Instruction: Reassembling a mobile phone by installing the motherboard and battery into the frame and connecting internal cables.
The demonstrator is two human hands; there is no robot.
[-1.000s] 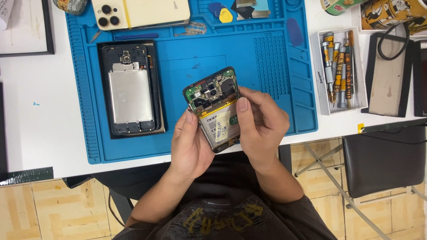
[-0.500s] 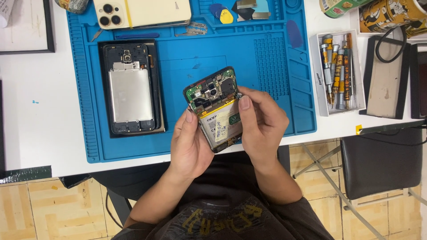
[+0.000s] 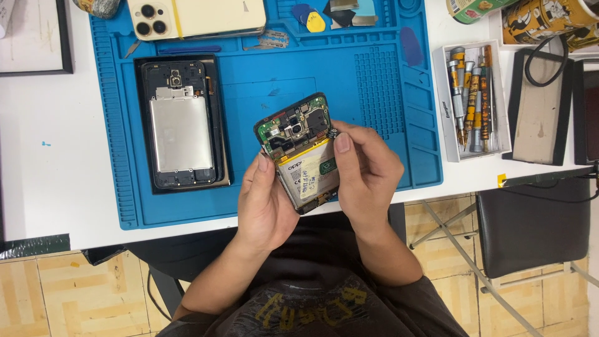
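Note:
An opened phone (image 3: 299,146) with its back cover off shows a green circuit board at the top and a pale battery below. My left hand (image 3: 265,203) cradles its lower left edge from beneath. My right hand (image 3: 365,171) grips the right side, thumb pressed on the battery, fingertips pinching a small dark part at the board's upper right corner. Both hands hold it tilted above the front edge of the blue repair mat (image 3: 374,75).
A second opened phone (image 3: 181,125) lies flat on the mat's left. A cream phone (image 3: 199,17), picks and tweezers sit along the mat's back. A white tray of screwdrivers (image 3: 471,100) stands to the right, with a black chair (image 3: 536,228) below the table edge.
The phone and both hands stay almost in place. My right fingertips have shifted slightly toward the upper right corner of the board.

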